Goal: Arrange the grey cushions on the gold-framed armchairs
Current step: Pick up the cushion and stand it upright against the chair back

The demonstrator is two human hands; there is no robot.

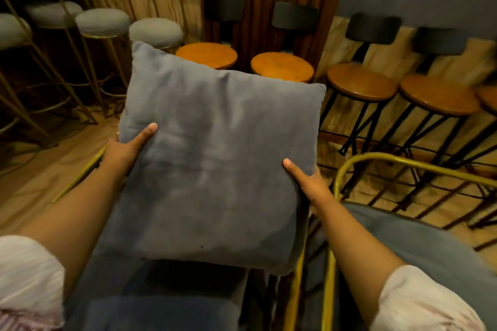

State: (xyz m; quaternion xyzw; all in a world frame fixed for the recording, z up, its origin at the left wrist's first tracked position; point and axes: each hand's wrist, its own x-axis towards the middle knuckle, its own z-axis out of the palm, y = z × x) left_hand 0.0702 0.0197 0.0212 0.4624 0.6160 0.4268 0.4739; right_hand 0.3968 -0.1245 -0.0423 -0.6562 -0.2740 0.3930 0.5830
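Pale striped sleeves (29,274) frame both forearms at the bottom edge. Left hand (122,152) and right hand (313,185) clamp the grey cushion (215,158) at its two side edges, thumbs laid flat on the front face, the other fingers hidden behind the fabric. It is held up, tilted, above the grey seat of a gold-framed armchair (293,301). A second gold-framed armchair (376,160) stands just beside it on the right. Beyond, wooden-seat stools (361,82) and grey padded gold stools (103,21) line the walls.
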